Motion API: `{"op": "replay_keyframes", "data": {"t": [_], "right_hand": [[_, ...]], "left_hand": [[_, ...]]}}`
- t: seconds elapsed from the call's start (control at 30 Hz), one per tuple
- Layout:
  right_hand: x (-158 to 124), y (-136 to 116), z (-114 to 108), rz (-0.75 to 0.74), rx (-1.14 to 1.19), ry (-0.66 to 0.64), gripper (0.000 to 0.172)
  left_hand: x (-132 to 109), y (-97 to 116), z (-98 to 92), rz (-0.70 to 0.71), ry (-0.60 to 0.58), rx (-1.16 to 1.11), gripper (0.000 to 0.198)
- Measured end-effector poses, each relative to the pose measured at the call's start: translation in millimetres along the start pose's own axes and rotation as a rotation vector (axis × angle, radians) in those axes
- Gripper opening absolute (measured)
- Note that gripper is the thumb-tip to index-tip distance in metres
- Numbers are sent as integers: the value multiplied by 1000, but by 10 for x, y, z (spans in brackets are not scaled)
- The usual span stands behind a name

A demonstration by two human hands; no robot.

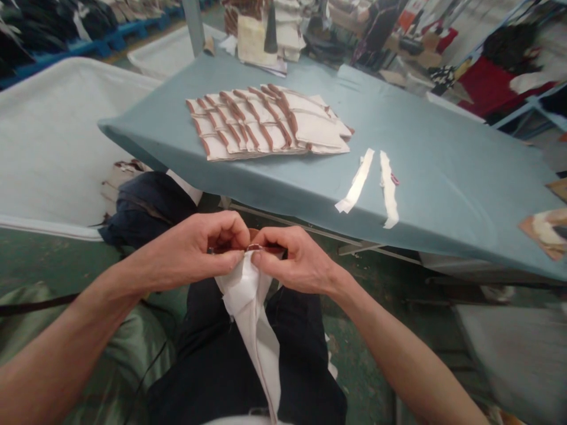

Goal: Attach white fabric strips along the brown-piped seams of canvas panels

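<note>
Over my lap, my left hand (pixel 225 242) and my right hand (pixel 283 254) pinch the top edge of a white fabric piece (pixel 254 319) with a brown trim. Thumbs are on the near side, with the fingertips almost meeting at the brown edge. The cloth hangs down from there in a narrow fold between my legs. On the blue-covered table (pixel 305 183) ahead lies a layered stack of white fabric pieces (pixel 266 121) with brown edges. Two pale strips (pixel 357 183) lie to the right of that stack, nearer the table's front edge.
A large white bin (pixel 75 141) stands left of the table, with dark blue cloth (pixel 153 200) beside it. Green fabric (pixel 133 354) is at my left. Piled materials (pixel 266 35) sit at the table's far end. A brown-and-white piece (pixel 547 233) lies at the right edge.
</note>
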State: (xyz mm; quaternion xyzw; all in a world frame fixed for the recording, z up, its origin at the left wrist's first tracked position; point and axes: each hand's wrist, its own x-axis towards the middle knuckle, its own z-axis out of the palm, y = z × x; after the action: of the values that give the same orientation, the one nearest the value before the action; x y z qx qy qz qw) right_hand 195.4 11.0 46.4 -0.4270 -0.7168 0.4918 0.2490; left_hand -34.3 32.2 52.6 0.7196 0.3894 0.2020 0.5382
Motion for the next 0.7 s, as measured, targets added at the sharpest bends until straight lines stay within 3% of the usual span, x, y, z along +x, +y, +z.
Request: {"op": "replay_keyframes", "data": {"t": [0.2, 0.37, 0.5, 0.7], "right_hand": [[54, 84, 109, 52, 271, -54, 13], [53, 160, 192, 115, 472, -65, 32], [37, 132, 227, 147, 484, -46, 37], [42, 88, 230, 151, 418, -39, 29]], "left_hand": [[-91, -80, -47, 8, 31, 71, 16], [-126, -38, -77, 123, 43, 254, 21], [-139, -24, -107, 200, 29, 363, 23], [-148, -18, -100, 211, 37, 442, 19]]}}
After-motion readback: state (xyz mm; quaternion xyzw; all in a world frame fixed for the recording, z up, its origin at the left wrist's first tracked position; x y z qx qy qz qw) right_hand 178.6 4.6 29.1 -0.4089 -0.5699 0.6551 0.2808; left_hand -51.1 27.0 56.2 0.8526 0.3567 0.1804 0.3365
